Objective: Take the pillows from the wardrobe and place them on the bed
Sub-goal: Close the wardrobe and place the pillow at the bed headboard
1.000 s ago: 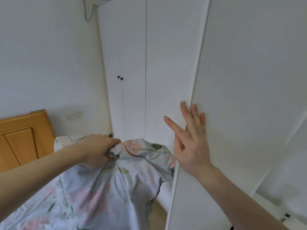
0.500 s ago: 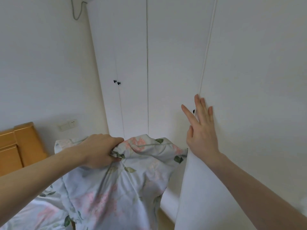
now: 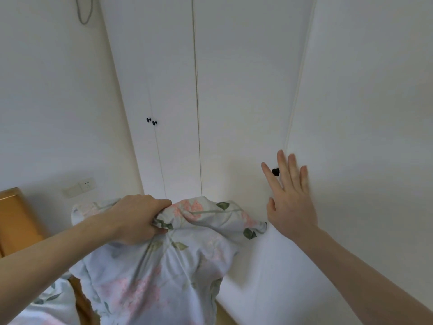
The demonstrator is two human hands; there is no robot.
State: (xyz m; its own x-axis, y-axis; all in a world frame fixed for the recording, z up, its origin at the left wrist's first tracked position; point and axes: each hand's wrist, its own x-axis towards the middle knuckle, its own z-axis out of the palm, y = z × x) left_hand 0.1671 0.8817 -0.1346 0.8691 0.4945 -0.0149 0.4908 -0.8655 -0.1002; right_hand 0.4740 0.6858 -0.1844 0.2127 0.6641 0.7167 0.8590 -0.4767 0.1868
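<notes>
A pale blue pillow point(image 3: 161, 273) with pink flowers and green leaves hangs in front of me. My left hand point(image 3: 138, 219) grips its bunched top edge. My right hand point(image 3: 290, 198) is held flat with straight fingers against the white wardrobe door point(image 3: 363, 137), next to a small black knob point(image 3: 275, 171). The wardrobe point(image 3: 234, 90) shows only shut white doors; its inside is hidden. The bed point(image 3: 42, 306), under a matching floral cover, shows at the lower left.
A wooden headboard point(image 3: 14, 221) stands at the left edge. A wall socket and switch point(image 3: 79, 187) sit on the white wall above it. Two more black knobs point(image 3: 151, 121) mark the far wardrobe doors. A grey cable point(image 3: 85, 12) hangs at the top left.
The wardrobe door has swung shut under my right hand, which moved right with it. My left hand keeps its grip on the pillow. My view has turned slightly.
</notes>
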